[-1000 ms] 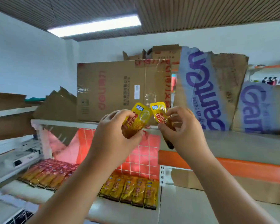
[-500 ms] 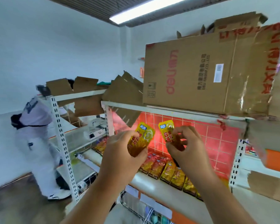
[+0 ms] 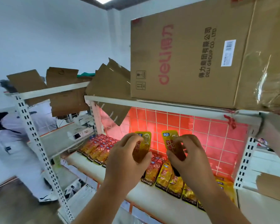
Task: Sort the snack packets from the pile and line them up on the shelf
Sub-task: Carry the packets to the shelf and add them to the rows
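Packets in your hands number two, one in each. Your left grip [image 3: 128,160] curls fingers and thumb round a yellow packet [image 3: 143,143]. It is held upright, with a blue mark at its top corner, red lettering in the middle and a brown lower half. Your right grip [image 3: 187,159] pinches a second packet [image 3: 170,141] of the same look between thumb and fingers. This one is also upright, at 3 o'clock of the first, near it but apart. Both hang in front of the red tiled back panel [image 3: 208,135], above the shelf board [image 3: 152,198].

On that board more packets lie flat, side by side, with their bottom ends towards you. From 9 to 10 o'clock of your left grip lies a red-topped group [image 3: 100,146] with orange bodies; blur and overlap make it impossible to count. From 6 to 4 o'clock of your right grip runs a yellow row [image 3: 173,180] like the pair you hold. At least four show, and your wrists hide any others.

One large cardboard box [image 3: 184,54] printed "deli" stands on the shelf above, at 12 o'clock. One other person [image 3: 14,135] in pale clothing is at 9 o'clock of the frame, beside the neighbouring rack [image 3: 37,143].
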Tool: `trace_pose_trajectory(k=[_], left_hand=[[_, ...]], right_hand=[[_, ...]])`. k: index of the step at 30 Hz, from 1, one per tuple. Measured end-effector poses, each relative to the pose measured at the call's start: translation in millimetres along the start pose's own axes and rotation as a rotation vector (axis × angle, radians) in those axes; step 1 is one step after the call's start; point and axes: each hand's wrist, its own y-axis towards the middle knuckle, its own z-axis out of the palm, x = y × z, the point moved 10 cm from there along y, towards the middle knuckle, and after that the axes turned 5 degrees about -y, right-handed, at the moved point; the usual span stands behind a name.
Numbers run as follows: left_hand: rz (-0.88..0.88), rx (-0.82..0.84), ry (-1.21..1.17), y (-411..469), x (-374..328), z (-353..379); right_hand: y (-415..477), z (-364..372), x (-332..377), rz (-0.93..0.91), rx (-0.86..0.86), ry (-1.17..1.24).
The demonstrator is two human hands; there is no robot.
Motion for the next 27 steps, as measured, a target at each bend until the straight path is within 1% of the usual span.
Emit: trace_pose_trajectory(k=[4,8,11,14,17,19,21,25,27], left_hand=[[0.078,0.071,0.014,6.2,-0.5,53.7],[0.116,0.149,-0.040,2.8,9.3,103.4],[0.163,0.206,-0.083,-2.6,17.7,138.5],[0.211,0.292,-0.089,-13.2,35.6,177.2],[0.277,0.362,-0.066,-27.8,56.0,210.4],[0.303,0.419,-0.061,-36.8,70.8,230.1],[0.302,0.467,-0.058,-41.1,83.0,245.3],[0.288,0.546,-0.089,-42.4,104.9,270.9],[0.280,0.586,-0.107,-42.5,115.2,281.2]], right_hand=[[3.9,-3.8,-40.0,0.056,-0.006,-0.072],[-7.3,-5.9,-85.3,0.166,-0.017,-0.171],[-22.7,0.9,-112.0,0.231,0.006,-0.272],[-40.8,21.5,-137.0,0.299,0.026,-0.378],[-66.1,49.3,-161.2,0.405,0.047,-0.408],[-81.1,67.3,-171.8,0.441,0.055,-0.448],[-93.6,80.4,-177.9,0.493,0.071,-0.502],[-102.5,96.7,-185.3,0.562,0.034,-0.574],[-104.9,108.8,-188.7,0.589,0.061,-0.597]])
